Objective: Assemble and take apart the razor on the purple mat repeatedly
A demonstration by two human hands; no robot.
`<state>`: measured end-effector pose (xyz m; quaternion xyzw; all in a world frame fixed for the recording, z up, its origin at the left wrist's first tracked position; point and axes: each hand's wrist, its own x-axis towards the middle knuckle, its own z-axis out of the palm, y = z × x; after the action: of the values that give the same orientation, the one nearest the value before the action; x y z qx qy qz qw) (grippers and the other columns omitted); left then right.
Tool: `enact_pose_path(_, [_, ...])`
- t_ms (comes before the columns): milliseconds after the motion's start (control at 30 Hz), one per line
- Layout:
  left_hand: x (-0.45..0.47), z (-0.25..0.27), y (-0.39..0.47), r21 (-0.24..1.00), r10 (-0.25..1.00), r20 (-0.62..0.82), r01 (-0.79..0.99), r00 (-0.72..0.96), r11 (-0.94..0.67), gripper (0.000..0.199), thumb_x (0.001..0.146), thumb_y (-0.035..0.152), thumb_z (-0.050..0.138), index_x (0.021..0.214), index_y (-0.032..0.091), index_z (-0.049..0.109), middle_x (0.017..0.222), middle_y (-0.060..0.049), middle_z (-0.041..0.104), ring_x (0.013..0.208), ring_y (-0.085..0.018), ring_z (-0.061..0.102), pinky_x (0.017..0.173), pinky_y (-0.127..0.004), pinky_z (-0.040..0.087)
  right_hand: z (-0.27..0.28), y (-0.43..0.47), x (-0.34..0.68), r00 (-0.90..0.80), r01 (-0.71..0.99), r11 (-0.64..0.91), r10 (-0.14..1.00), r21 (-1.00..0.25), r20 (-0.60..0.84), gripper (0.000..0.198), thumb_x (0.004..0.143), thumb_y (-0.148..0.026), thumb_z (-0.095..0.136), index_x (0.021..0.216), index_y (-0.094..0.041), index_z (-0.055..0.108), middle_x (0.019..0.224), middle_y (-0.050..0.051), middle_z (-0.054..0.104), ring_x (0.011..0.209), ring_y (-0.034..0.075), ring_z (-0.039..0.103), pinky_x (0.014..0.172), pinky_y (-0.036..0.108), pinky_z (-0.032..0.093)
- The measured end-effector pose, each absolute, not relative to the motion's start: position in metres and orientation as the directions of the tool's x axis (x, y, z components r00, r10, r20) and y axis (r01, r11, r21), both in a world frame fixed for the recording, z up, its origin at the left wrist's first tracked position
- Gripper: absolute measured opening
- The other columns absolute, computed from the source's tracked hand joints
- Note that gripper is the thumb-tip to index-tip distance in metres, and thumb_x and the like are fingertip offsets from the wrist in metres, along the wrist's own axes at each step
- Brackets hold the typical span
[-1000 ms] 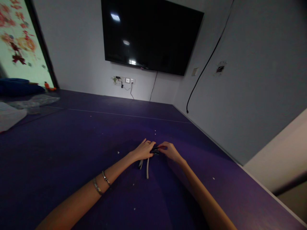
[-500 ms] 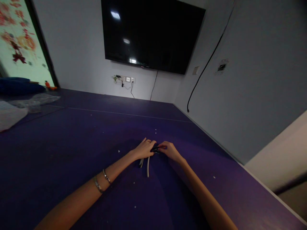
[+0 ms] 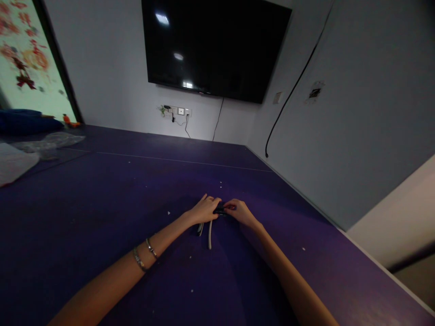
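Note:
A small dark piece [image 3: 220, 211] lies between my two hands, low over the purple surface. My left hand [image 3: 205, 210] is closed over its left end, the fingers curled down. From the right, my right hand [image 3: 239, 210] pinches its other end between thumb and fingertips. Out from under the left palm come a pale, cord-like strip [image 3: 210, 236] and a shorter pale-and-black strip [image 3: 200, 229]. Both hands hide much of the dark piece, so I cannot make out its exact kind.
The purple surface [image 3: 112, 217] carries scattered white specks. Clear plastic wrapping [image 3: 54, 141] and a white sheet [image 3: 15, 164] lie at the left, near dark blue cloth [image 3: 27, 121]. A black cable [image 3: 290, 95] hangs down the right wall. A television [image 3: 214, 50] is mounted above wall sockets [image 3: 181, 111].
Both hands stay almost in place. The dark piece looks slightly flatter between them, and the right fingers have shifted a little. The view has moved very slightly.

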<state>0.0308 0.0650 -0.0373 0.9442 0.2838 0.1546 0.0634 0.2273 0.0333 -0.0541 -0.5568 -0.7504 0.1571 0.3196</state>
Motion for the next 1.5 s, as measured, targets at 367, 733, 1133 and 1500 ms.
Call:
enact_pose_path(367, [0.030,-0.035,0.063,0.220,0.559,0.249,0.516,0.791,-0.828,0.046,0.075,0.024,0.056,0.118,0.018,0.041,0.116,-0.009,0.056,0.114,-0.025,0.046,0.103,-0.047,0.022,-0.052,0.029,0.224,-0.235,0.768,0.373,0.920,-0.521,0.314,0.024,0.075,-0.028,0.058,0.095,-0.024,0.070,0.089,0.005,0.063,0.077,0.015,0.057,0.073,0.029,0.046])
enact_pose_path(733, [0.031,-0.036,0.063,0.206,0.555,0.257,0.516,0.791,-0.831,0.046,0.075,0.025,0.056,0.118,0.017,0.042,0.114,-0.010,0.057,0.114,-0.026,0.046,0.102,-0.047,0.024,-0.049,0.027,0.222,-0.266,0.773,0.373,0.925,-0.513,0.272,0.026,0.075,-0.029,0.058,0.099,-0.027,0.069,0.093,0.004,0.061,0.082,0.016,0.057,0.075,0.029,0.046])
enact_pose_path(1133, [0.030,-0.032,0.060,0.205,0.563,0.246,0.525,0.789,-0.826,0.046,0.076,0.026,0.054,0.119,0.017,0.041,0.116,-0.012,0.056,0.115,-0.026,0.046,0.102,-0.047,0.024,-0.045,0.027,0.225,-0.245,0.758,0.387,0.915,-0.525,0.320,0.027,0.076,-0.027,0.056,0.099,-0.024,0.068,0.088,0.005,0.062,0.077,0.016,0.058,0.073,0.028,0.047])
enact_pose_path(1500, [0.030,-0.024,0.058,0.171,0.577,0.334,0.555,0.745,-0.814,0.056,0.079,0.029,0.052,0.129,0.016,0.031,0.126,-0.013,0.048,0.119,-0.026,0.041,0.100,-0.041,0.028,-0.066,0.026,0.243,-0.059,0.920,0.220,0.897,-0.325,0.439,0.036,0.084,-0.024,0.045,0.116,-0.016,0.058,0.121,0.013,0.055,0.116,0.023,0.047,0.098,0.037,0.036])
